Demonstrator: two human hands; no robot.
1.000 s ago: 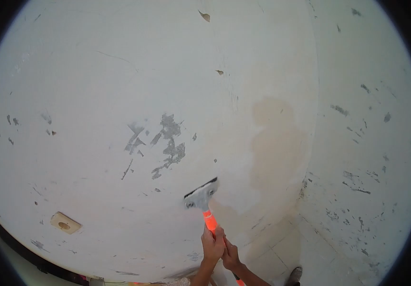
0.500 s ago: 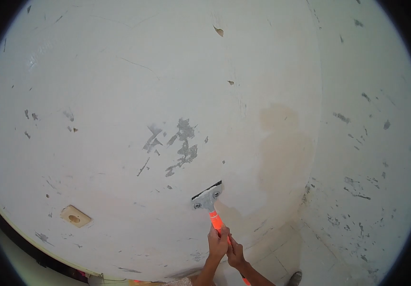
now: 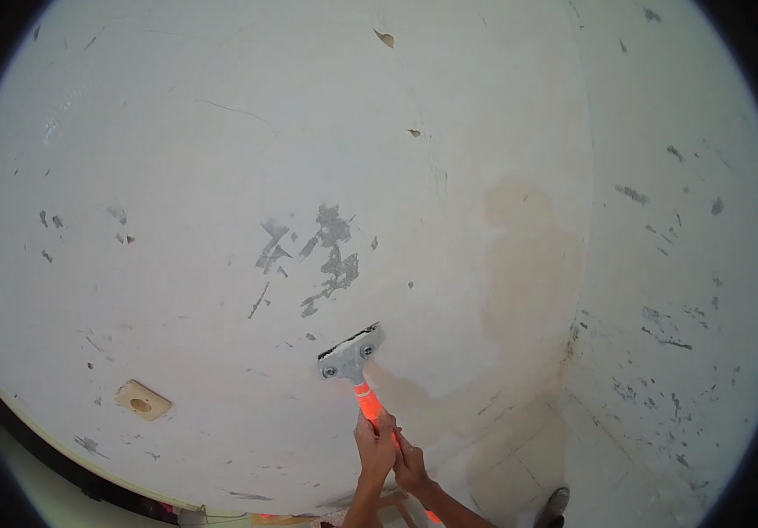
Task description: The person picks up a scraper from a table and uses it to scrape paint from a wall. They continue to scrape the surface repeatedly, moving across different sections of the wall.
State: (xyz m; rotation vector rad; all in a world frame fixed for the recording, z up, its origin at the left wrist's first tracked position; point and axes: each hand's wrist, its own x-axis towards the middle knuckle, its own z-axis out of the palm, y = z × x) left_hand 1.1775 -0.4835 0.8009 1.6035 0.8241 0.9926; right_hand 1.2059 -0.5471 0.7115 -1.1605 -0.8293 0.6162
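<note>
Both my hands grip a wall scraper [image 3: 342,363] with a wide metal head and a long orange handle. My left hand [image 3: 375,447] is wrapped round the handle just below the head. Lower down the handle, my right hand [image 3: 410,466] is closed as well. The dark blade edge is at the white wall [image 3: 176,290], below a group of grey bare patches [image 3: 336,255]; whether it touches the wall is hard to tell. Orange shows again at the handle's lower end, past my right hand.
A beige wall socket [image 3: 143,401] sits low on the left. To the right, a second wall [image 3: 687,255] with grey scuffs meets this one at a corner. Pale floor tiles [image 3: 511,484] and a shoe [image 3: 552,508] show at the bottom. A dark strip [image 3: 71,475] runs along the lower left.
The scraper and both hands have moved left and slightly up along the wall. The grip looks the same. The view has shifted a little.
</note>
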